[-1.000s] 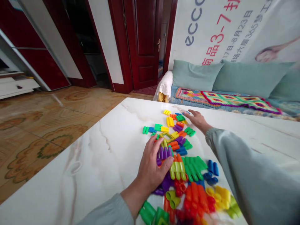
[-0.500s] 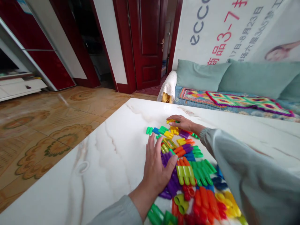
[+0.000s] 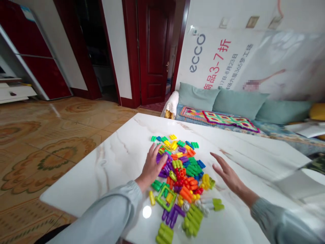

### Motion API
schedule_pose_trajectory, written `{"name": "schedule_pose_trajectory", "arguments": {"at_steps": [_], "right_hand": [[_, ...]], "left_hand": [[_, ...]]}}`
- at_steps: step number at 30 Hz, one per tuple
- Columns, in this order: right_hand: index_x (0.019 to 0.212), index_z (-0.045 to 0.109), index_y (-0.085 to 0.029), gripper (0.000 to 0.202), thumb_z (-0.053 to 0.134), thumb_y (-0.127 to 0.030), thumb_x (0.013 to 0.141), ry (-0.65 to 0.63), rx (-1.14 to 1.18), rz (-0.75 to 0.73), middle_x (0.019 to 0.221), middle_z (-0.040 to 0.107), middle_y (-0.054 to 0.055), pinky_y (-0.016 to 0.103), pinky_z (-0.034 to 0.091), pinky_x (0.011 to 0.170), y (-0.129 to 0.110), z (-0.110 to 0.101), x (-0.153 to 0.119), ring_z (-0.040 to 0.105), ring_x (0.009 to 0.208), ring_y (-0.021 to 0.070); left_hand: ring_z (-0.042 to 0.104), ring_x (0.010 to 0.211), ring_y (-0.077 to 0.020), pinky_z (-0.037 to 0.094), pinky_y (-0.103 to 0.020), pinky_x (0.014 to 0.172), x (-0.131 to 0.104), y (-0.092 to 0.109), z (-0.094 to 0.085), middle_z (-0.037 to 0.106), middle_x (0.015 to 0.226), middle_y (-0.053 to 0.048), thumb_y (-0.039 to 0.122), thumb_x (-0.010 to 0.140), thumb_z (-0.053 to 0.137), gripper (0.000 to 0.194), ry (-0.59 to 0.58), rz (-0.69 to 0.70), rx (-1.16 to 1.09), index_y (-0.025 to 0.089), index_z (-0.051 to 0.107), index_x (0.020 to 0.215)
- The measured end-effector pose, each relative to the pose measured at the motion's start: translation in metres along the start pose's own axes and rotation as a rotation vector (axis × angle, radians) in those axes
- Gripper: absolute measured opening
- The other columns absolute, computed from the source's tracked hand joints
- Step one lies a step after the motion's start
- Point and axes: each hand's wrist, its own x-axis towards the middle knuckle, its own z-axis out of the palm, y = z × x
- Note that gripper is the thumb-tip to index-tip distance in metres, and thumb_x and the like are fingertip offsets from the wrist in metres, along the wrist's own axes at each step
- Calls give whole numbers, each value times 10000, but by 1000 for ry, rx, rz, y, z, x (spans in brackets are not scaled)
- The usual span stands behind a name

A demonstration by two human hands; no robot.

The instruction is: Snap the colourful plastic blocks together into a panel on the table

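Note:
A heap of colourful plastic building pieces (image 3: 193, 168), many of them rows of joined round-tipped tubes, lies across the white table. My left hand (image 3: 150, 166) rests at the heap's left edge with fingers apart, next to purple pieces (image 3: 162, 173); whether it touches them I cannot tell. My right hand (image 3: 230, 174) hovers to the right of the heap, fingers stretched out and holding nothing. Nearer to me lie a lime-green square frame (image 3: 157, 200), purple pieces (image 3: 173, 217) and lime-green pieces (image 3: 194, 219). Yellow and green pieces (image 3: 173, 137) lie at the far end.
The white marble-patterned table (image 3: 114, 159) has its left edge above a tiled floor (image 3: 68, 142). Behind it stands a sofa with teal pillows (image 3: 199, 96) and a crocheted cover (image 3: 225, 121). A dark red door (image 3: 156, 51) is at the back.
My right hand has drawn back from the far pieces and moved out to the right. My left hand stays by the purple pieces. The view has shifted, showing more of the near heap.

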Motion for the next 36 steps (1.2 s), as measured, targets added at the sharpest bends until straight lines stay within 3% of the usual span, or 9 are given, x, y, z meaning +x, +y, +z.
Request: {"name": "schedule_pose_trajectory", "arguments": {"at_steps": [3, 5, 7, 10, 13, 16, 21, 30, 36], "right_hand": [[1551, 184, -303, 886, 400, -767, 828, -60, -96, -113, 1571, 294, 113, 577, 356, 1096, 28, 5, -82, 387, 1373, 370], [1561, 95, -304, 1135, 497, -872, 665, -115, -169, -204, 1603, 176, 132, 657, 235, 1117, 31, 15, -113, 281, 1408, 424], [1562, 38, -296, 1268, 556, -896, 572, -133, -200, -233, 1613, 85, 152, 680, 172, 1119, 24, 26, -120, 220, 1423, 441], [1560, -6, -273, 1343, 575, -903, 527, -137, -161, -244, 1611, 24, 180, 673, 162, 1120, 4, 37, -99, 201, 1430, 439], [1562, 25, -267, 1338, 560, -913, 520, -142, -105, -271, 1612, 28, 179, 663, 167, 1121, -14, 47, -70, 173, 1443, 427], [1563, 96, -251, 1314, 564, -908, 526, -155, -82, -290, 1611, 60, 183, 650, 164, 1130, -28, 59, -50, 159, 1451, 417], [1555, 177, -231, 1279, 565, -902, 537, -183, -69, -317, 1602, 118, 203, 651, 153, 1134, -49, 78, -30, 170, 1445, 430], [1544, 236, -197, 1188, 567, -862, 616, -156, 19, -368, 1600, 145, 191, 641, 227, 1128, -84, 104, 3, 115, 1451, 439], [1528, 274, -146, 1161, 556, -849, 648, -190, 46, -397, 1584, 190, 217, 615, 242, 1137, -104, 118, 22, 132, 1454, 426]], "left_hand": [[190, 1460, -394, 173, -633, 1152, -67, 23, -19, 150, 1618, -116, 654, 769, 632, 880, -301, 440, 198, 332, 272, 1504], [218, 1449, -405, 191, -648, 1132, -106, 28, -18, 144, 1623, -87, 584, 758, 695, 884, -338, 704, 293, 409, 245, 1499], [255, 1429, -429, 239, -653, 1104, -128, 29, -12, 121, 1625, -104, 526, 756, 725, 899, -377, 827, 389, 423, 232, 1501], [247, 1405, -499, 269, -705, 1048, -128, 28, -6, 34, 1629, -135, 693, 723, 647, 928, -440, 728, 464, 401, 243, 1506], [198, 1409, -524, 214, -761, 1034, -112, 30, -9, -30, 1636, -92, 812, 698, 534, 919, -479, 580, 477, 428, 269, 1491], [163, 1426, -507, 182, -763, 1051, -99, 24, -16, -49, 1639, -54, 787, 719, 546, 870, -499, 498, 481, 450, 286, 1478], [121, 1444, -487, 180, -754, 1064, -84, 0, -27, -19, 1639, -77, 703, 765, 587, 815, -472, 415, 508, 404, 326, 1476], [264, 1421, -442, 272, -702, 1078, -63, -31, -52, 175, 1616, -95, 606, 837, 571, 649, -336, 299, 535, 374, 436, 1429], [281, 1425, -404, 278, -676, 1091, -60, -35, -52, 269, 1580, -151, 586, 838, 582, 647, -264, 285, 567, 271, 501, 1398]]}}
